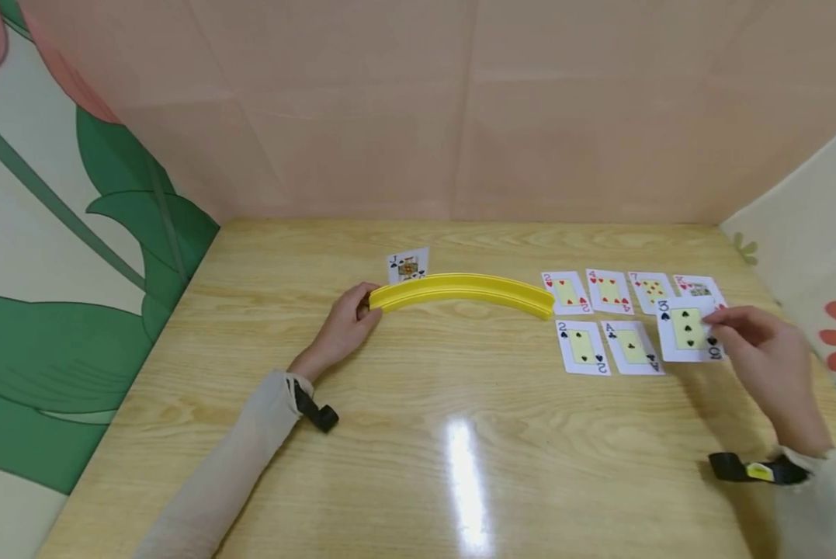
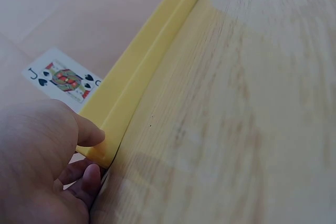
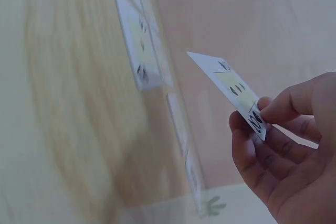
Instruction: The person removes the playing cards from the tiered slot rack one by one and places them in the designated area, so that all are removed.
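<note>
A curved yellow card holder (image 1: 466, 286) rests on the table, and my left hand (image 1: 344, 326) grips its left end between thumb and fingers. Near that end the jack of spades (image 2: 63, 80) stands up in the holder, its lower edge hidden. On the right, my right hand (image 1: 774, 365) pinches the three of spades (image 1: 686, 330) by one edge, thumb against its face. The card is raised over the table and partly covers a red face card (image 1: 700, 287) lying behind it. In the right wrist view the three of spades (image 3: 236, 90) tilts away from the fingertips.
Face-up in a back row lie the two of hearts (image 1: 565, 293), four of hearts (image 1: 609, 291) and a red seven (image 1: 650, 290). In front of them are the two of spades (image 1: 581, 347) and ace of clubs (image 1: 631, 347). A pinkish wall (image 1: 459, 116) rises behind the table.
</note>
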The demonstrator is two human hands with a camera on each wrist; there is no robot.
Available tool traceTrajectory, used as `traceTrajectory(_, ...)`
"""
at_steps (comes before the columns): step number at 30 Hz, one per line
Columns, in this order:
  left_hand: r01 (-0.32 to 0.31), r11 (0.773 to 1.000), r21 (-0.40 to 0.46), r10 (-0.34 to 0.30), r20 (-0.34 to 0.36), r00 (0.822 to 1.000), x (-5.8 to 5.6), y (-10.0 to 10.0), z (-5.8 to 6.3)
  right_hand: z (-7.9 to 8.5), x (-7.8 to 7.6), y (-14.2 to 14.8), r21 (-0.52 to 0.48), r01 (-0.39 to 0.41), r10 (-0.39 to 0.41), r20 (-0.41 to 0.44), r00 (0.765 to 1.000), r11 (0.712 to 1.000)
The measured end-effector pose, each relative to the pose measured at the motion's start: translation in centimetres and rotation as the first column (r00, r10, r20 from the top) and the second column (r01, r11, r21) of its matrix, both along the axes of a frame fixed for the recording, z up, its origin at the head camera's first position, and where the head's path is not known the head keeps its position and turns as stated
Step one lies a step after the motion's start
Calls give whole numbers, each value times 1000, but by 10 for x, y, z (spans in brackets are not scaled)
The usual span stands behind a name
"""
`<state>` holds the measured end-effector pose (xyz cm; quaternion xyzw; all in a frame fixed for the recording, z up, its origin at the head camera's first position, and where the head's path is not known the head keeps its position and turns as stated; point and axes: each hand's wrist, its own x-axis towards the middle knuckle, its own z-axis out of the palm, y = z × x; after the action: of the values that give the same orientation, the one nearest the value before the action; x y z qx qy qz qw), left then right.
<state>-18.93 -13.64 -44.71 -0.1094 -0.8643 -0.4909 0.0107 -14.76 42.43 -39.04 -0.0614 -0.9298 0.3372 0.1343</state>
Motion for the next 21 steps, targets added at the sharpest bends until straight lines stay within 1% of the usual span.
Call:
traceTrajectory(7, 6, 1000, 1, -6, -5, 1000, -1, 0, 1, -12, -4, 20, 4, 17, -17, 83, 996, 1000)
traceTrajectory(15, 14, 1000, -1, -14, -10, 1000, -3, 1, 0, -22, -4, 41, 1, 8, -8, 167, 986, 1000)
traceTrajectory(18, 8, 1000, 0, -8, -3, 1000, -1, 0, 0, -26, -4, 45, 21, -11, 7, 179, 984, 1000)
traceTrajectory(21, 5, 1000, -1, -5, -4, 1000, -1, 0, 0, -29, -5, 48, 51, -35, 25, 174, 984, 998)
